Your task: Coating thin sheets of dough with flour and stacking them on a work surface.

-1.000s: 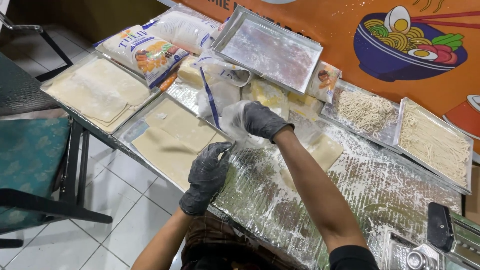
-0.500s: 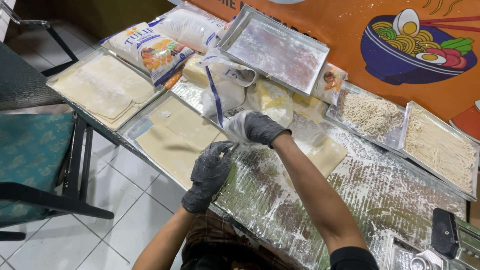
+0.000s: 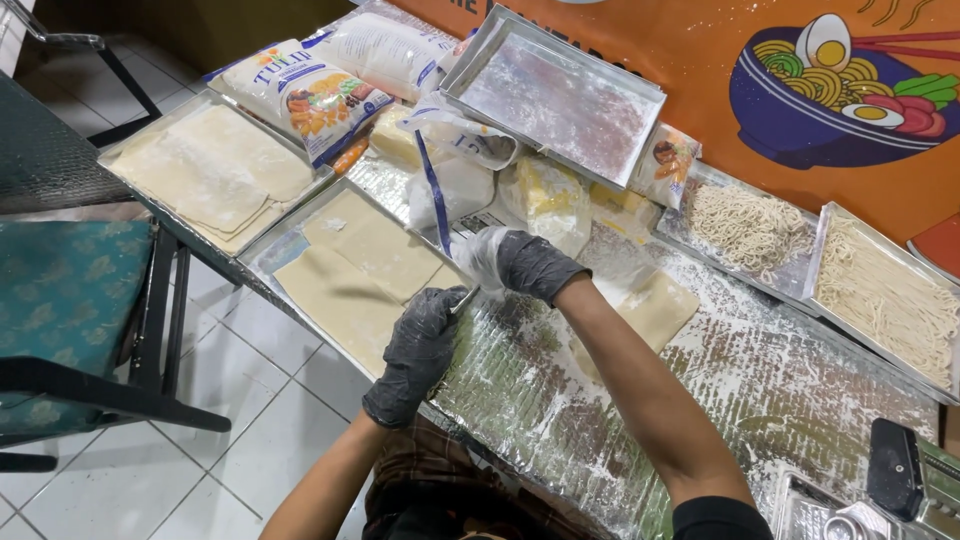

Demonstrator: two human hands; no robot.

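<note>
Your left hand point(image 3: 418, 352) wears a dark glove and is curled around a thin shiny tool point(image 3: 462, 301), maybe a knife or scraper. You can only see its tip poking out toward 1 o'clock, so it is hard to say which. The fingers are closed on it so it does not slip while you work on the floury table point(image 3: 760, 400).

Your right hand point(image 3: 520, 262), also gloved and dusted white, sits just past the tool's tip at 1 o'clock. Its fingers are bent, with something pale under or in them, but you cannot tell if it is gripping dough or only pressing down.

At 10 o'clock from your left hand lies a flat sheet of dough point(image 3: 350, 270) in a tray point(image 3: 262, 262), spread out so it stays smooth. Further out at 10 o'clock, a second tray point(image 3: 115, 155) holds more dough sheets. A folded piece of dough point(image 3: 655, 305) rests on the table at 3 o'clock from your right hand, close by for easy reach.

At 12 o'clock stand bags of flour point(image 3: 300, 95) and an empty metal pan point(image 3: 555, 95) leaning on them. Off at 2 o'clock, 2 trays of noodles point(image 3: 880, 290) sit side by side, well away from your hands.
</note>
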